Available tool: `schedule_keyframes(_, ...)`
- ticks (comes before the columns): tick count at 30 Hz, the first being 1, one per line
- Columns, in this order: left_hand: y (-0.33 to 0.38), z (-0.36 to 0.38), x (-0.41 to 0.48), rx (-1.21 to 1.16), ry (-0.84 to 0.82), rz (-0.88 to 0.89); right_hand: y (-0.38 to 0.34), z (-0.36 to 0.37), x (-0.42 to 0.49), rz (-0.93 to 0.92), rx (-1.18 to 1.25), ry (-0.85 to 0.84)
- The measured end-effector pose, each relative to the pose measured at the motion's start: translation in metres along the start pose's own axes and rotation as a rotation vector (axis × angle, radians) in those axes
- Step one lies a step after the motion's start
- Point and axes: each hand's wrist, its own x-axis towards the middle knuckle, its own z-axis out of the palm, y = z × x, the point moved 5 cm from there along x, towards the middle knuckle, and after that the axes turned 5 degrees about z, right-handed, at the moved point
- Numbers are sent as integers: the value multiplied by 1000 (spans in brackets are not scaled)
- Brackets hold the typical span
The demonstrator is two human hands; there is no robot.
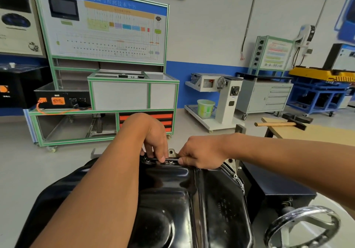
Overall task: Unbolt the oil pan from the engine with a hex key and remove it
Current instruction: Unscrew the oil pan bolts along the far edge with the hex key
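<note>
Glossy black metal oil pan lies bottom-up on grey metal engine, centre foreground. Left hand and right hand close together at pan's far flange, fingers curled, gripping rim.

White wall with a blue band, grey floor, green-framed training panel, grey drawer cabinet, seemingly a green bucket.

Glossy black metal oil pan; chromed handwheel.
</note>
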Motion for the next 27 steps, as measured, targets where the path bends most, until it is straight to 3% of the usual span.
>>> schedule_keyframes(3, 6, 3, -7, -59, -19, 67, -2, -4, -6, -51, 91, 67)
schedule_keyframes(7, 19, -5, -13, -267, 187, 311, 16, -15, -27, -26, 269, 120)
schedule_keyframes(10, 35, -18, -15, -632, 399, 508, 37, -14, -45, 77, 493, 84)
schedule_keyframes(13, 57, -28, -12, -894, 506, 573, 46, -6, -54, 202, 796, 219)
schedule_keyframes(18, 92, -29, 4, -679, 600, 527, 45, 13, -51, 377, 1111, 424)
schedule_keyframes(22, 98, -21, 12, -588, 613, 536, 43, 29, -47, 422, 1257, 454)
schedule_keyframes(27, 85, -9, 19, -550, 596, 532, 34, 48, -39, 441, 1243, 437)
